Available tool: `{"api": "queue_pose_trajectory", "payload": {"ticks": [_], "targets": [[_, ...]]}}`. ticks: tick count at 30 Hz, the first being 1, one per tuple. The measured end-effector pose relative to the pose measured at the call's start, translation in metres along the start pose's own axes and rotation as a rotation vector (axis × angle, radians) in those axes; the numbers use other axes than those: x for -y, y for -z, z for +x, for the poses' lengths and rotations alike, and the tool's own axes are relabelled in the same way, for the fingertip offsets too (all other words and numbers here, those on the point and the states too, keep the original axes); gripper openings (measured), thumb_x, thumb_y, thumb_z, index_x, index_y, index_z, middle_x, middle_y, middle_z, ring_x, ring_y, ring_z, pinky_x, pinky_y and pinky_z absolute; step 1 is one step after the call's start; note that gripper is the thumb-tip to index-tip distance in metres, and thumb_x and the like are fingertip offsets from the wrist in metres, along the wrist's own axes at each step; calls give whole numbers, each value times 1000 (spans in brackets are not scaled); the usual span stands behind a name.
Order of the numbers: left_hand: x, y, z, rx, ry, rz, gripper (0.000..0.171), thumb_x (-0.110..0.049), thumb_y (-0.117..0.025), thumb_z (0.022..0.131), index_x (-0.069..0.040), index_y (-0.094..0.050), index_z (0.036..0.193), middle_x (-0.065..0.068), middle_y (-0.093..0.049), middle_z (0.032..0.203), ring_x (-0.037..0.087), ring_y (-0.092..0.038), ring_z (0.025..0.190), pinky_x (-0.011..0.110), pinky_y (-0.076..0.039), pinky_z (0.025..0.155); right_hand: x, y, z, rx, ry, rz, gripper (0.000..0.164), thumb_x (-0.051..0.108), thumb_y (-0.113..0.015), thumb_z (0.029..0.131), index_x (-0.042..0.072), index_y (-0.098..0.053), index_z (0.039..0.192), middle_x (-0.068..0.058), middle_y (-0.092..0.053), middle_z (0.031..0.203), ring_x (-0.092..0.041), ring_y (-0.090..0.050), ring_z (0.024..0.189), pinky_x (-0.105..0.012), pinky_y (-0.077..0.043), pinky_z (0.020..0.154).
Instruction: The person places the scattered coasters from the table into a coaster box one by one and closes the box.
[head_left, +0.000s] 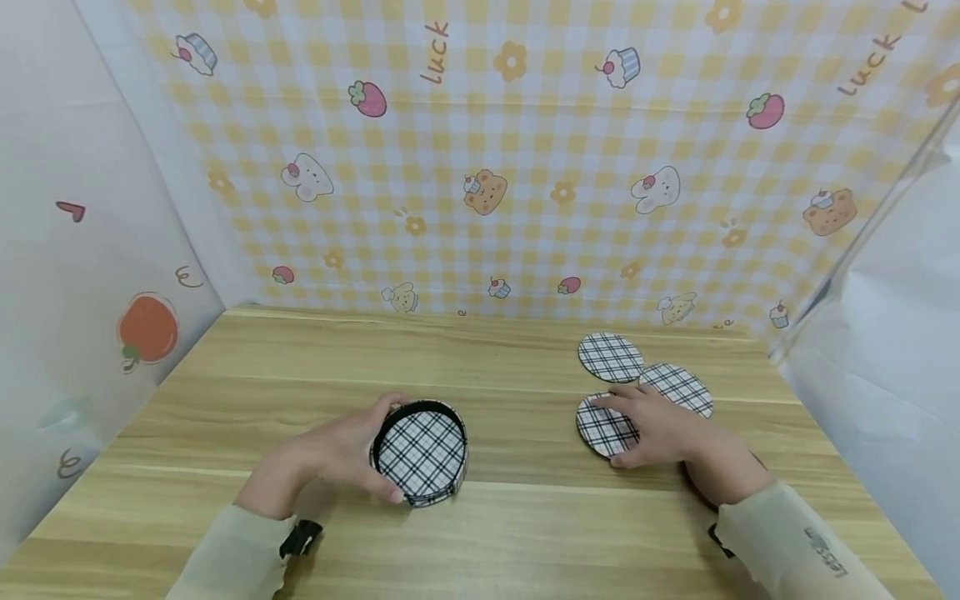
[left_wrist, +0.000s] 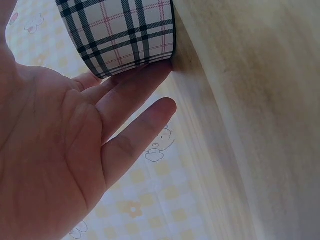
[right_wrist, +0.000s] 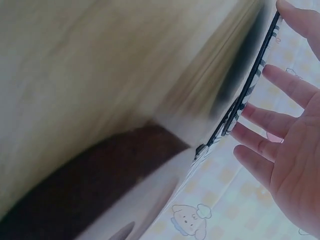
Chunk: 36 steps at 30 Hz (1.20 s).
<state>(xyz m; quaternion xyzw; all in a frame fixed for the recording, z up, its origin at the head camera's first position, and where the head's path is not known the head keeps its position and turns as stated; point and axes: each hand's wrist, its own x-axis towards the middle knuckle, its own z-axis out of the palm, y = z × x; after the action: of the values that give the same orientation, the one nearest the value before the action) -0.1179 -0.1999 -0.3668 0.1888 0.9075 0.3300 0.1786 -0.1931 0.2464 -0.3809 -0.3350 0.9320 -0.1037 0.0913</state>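
Note:
On the left, my left hand (head_left: 350,451) grips a round black, white and pink plaid coaster holder (head_left: 461,467) from its left side. The left wrist view shows fingers against the plaid wall (left_wrist: 125,30). A plaid disc (head_left: 422,450) fills the view inside the holder's dark rim. My right hand (head_left: 660,427) spans a round plaid coaster (head_left: 600,425), thumb at its near edge and fingertips over its far edge. In the right wrist view the fingers (right_wrist: 290,85) reach to the coaster's thin edge. Part of that coaster is hidden under the hand.
Two more plaid coasters, one behind (head_left: 611,357) and one to the right (head_left: 678,388), lie close to the right hand. Under the right forearm is a dark brown round thing (right_wrist: 95,175), mostly hidden in the head view. A checkered cloth (head_left: 525,250) rises behind the wooden table (head_left: 510,533).

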Motion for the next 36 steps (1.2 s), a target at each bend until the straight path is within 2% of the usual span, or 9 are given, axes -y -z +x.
{"api": "queue_pose_trajectory", "payload": {"ticks": [13,23,31,36], "targets": [[2,0,1,-1,-3,-8,121,-44,-93,59,-10,-21,150,20,-54,134,37,-55,122,61,-46,101,13,0,11,26,-10,15,79,44,-82,75,17,-52,143,-28,-40,151,-59,-35,135,-71,-40,100],[1,-1,0,0,-6,-11,121,-44,-93,59,-10,-21,151,20,-54,135,38,-55,122,63,-46,101,25,1,20,34,0,9,79,44,-82,75,19,-52,144,-25,-42,151,-54,-38,135,-69,-43,99],[1,-1,0,4,1,-19,122,-43,-93,59,-10,-20,151,21,-53,136,39,-54,123,64,-45,101,39,3,29,28,11,-2,79,45,-82,75,21,-52,145,-18,-45,150,-47,-40,137,-64,-46,100],[1,-1,0,-2,5,-12,122,-43,-93,58,-11,-20,151,21,-53,136,40,-54,123,64,-45,101,47,4,36,36,25,8,80,45,-81,76,22,-49,146,-19,-42,152,-46,-39,138,-64,-44,103]]}}
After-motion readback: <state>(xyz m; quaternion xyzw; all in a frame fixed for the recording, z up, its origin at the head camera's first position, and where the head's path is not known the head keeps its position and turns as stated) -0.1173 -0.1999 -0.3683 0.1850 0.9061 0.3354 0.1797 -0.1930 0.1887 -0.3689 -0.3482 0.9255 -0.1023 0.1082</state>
